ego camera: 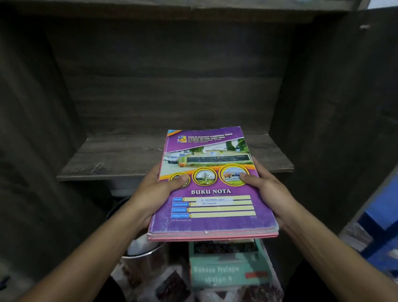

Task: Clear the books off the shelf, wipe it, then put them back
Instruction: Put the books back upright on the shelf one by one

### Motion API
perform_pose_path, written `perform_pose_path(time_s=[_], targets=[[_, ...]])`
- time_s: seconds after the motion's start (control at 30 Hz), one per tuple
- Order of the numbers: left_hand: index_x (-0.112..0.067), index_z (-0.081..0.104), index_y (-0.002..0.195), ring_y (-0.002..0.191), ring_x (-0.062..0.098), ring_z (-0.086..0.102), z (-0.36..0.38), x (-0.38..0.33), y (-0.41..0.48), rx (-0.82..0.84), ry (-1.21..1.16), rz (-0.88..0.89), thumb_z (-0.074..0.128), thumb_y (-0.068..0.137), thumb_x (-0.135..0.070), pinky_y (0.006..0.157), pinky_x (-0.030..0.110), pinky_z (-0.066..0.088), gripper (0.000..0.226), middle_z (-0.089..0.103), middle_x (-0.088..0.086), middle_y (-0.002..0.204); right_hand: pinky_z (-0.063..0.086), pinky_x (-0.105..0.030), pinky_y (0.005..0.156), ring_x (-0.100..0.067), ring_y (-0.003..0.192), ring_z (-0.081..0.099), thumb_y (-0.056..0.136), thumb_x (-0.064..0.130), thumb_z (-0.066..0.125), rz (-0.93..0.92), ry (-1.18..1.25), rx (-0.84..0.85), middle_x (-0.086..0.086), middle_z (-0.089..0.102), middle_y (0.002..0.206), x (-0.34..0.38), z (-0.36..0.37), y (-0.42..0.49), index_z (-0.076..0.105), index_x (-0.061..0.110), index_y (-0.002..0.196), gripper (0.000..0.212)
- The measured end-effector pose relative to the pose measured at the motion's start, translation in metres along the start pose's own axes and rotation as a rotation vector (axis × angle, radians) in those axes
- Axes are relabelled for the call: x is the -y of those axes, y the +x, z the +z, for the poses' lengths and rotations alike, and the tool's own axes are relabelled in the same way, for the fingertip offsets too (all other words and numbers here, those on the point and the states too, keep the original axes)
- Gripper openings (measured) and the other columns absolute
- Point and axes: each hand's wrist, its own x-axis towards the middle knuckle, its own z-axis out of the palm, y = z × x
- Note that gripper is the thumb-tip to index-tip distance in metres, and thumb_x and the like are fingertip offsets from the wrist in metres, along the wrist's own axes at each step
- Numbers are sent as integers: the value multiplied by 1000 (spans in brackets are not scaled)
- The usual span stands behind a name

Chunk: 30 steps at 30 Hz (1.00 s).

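**Wood shelf with a stack of books held in front of it**

Dark wood cabinet (327, 88) fills almost the whole view; its side walls are cut off by the picture edges. Inside it, the shelf (116, 159) shows a bare, scratched board.

Over the front edge of the shelf is the stack of books (214, 234), lying flat, with a purple notebook (209, 191) marked "BUKU NOTA" on top. Pink edges show under it, but how many books there are I cannot count. Whether the far end rests on the board is also not clear.

The left hand (154, 194) grasps the left side of the stack and the right hand (265, 189) grasps the right side. Each thumb lies on the cover, and the other fingers are hidden beneath.

Lower down, a green book (228, 268) is half covered by the stack, and its title is blurred. Beside it stands a metal pot (143, 260), partly hidden by the left arm.
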Motion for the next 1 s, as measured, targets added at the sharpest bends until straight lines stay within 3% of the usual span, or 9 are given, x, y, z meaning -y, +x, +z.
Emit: perform_pose_path(time_s=[0.2, 0.33, 0.5, 0.6, 0.67, 0.77, 0.87, 0.93, 1.0], targets=[[-14, 54, 123, 76, 31, 72, -19, 2, 58, -24, 78, -75, 71, 84, -6, 60, 41, 60, 43, 73, 18, 98, 59, -36, 54, -30, 75, 75, 97, 11, 58, 54, -8, 7, -14, 76, 99, -6, 10, 60, 58, 36, 123, 36], [-19, 58, 121, 87, 31, 72, -34, 6, 78, -5, 268, -72, 71, 85, -11, 76, 43, 60, 39, 74, 11, 101, 58, -36, 52, -30, 72, 75, 97, 11, 58, 96, 4, 1, -14, 76, 97, -18, 11, 78, 56, 35, 125, 37], [-23, 62, 115, 82, 8, 72, -44, 3, 84, 59, 571, -56, 72, 86, -21, 75, 24, 58, 31, 75, -7, 95, 60, -42, 60, -32, 79, 74, 95, 6, 58, 97, 31, -8, -15, 75, 104, -31, 9, 88, 55, 34, 131, 46], [-31, 65, 113, 89, 12, 71, -49, 0, 92, 15, 769, -77, 77, 74, -53, 88, 35, 56, 46, 74, -9, 100, 60, -45, 63, -34, 81, 74, 95, 6, 58, 109, 31, 7, -15, 75, 104, -32, 7, 92, 54, 36, 132, 47], [-37, 69, 98, 92, 16, 71, -51, -2, 98, -14, 890, -119, 76, 62, -68, 90, 39, 55, 48, 74, -9, 101, 60, -47, 66, -36, 84, 74, 95, 8, 58, 123, 31, 8, -15, 75, 104, -31, 7, 94, 53, 38, 131, 47], [-29, 69, 80, 86, 20, 70, -48, -8, 102, -56, 931, -148, 82, 69, -50, 85, 35, 56, 27, 74, -2, 93, 59, -50, 72, -37, 86, 74, 95, 9, 60, 134, 5, 7, -14, 75, 103, -29, 8, 93, 52, 39, 132, 49], [-20, 64, 72, 73, 20, 63, -48, -19, 100, -175, 960, -145, 82, 75, -34, 62, 24, 46, 23, 68, 2, 81, 60, -51, 71, -33, 80, 74, 95, 8, 60, 127, -19, -3, -13, 75, 103, -29, 10, 92, 55, 38, 129, 46], [-16, 65, 77, 67, 20, 62, -50, -25, 98, -186, 862, -190, 79, 79, -22, 56, 22, 45, 16, 69, 5, 79, 61, -49, 68, -29, 77, 75, 96, 12, 59, 132, -21, -4, -12, 76, 102, -27, 12, 90, 55, 38, 127, 41], [-6, 68, 91, 65, 25, 67, -53, -30, 100, -157, 699, -253, 75, 82, -12, 62, 30, 56, 13, 73, 13, 82, 62, -47, 66, -27, 74, 75, 99, 17, 55, 145, -15, -16, -12, 76, 100, -26, 12, 88, 53, 42, 126, 36]])
